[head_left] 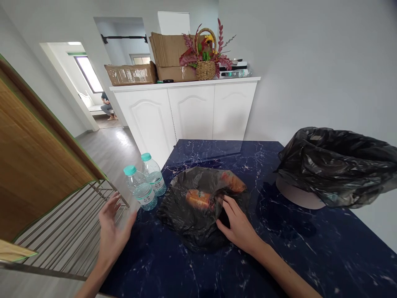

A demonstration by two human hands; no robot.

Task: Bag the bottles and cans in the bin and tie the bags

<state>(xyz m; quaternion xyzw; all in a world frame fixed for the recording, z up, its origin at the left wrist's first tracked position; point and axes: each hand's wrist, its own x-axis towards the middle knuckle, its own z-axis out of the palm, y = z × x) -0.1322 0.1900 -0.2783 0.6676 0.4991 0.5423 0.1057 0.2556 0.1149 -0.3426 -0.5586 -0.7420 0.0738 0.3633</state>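
A thin black plastic bag (186,221) lies on the dark blue marbled table in front of me. Through its film show an orange-wrapped package (198,199) and, behind it to the right, another reddish-orange package (233,182). My right hand (237,227) is at the bag's right side, its curled fingers gripping the film near the opening; the fingertips are partly hidden. Left of the bag, my left hand (113,231) is raised by the table edge, fingers apart and holding nothing. Two clear bottles with turquoise caps, a nearer bottle (142,192) and a farther bottle (154,178), stand upright between that hand and the bag.
A bin lined with a black bag (338,165) stands on the table's right. A metal rack (68,231) with a bamboo mat (40,153) is at left. Behind the table, a white cabinet (192,109) bears cardboard boxes and a flower basket (205,69). A person (107,105) sits in the far room.
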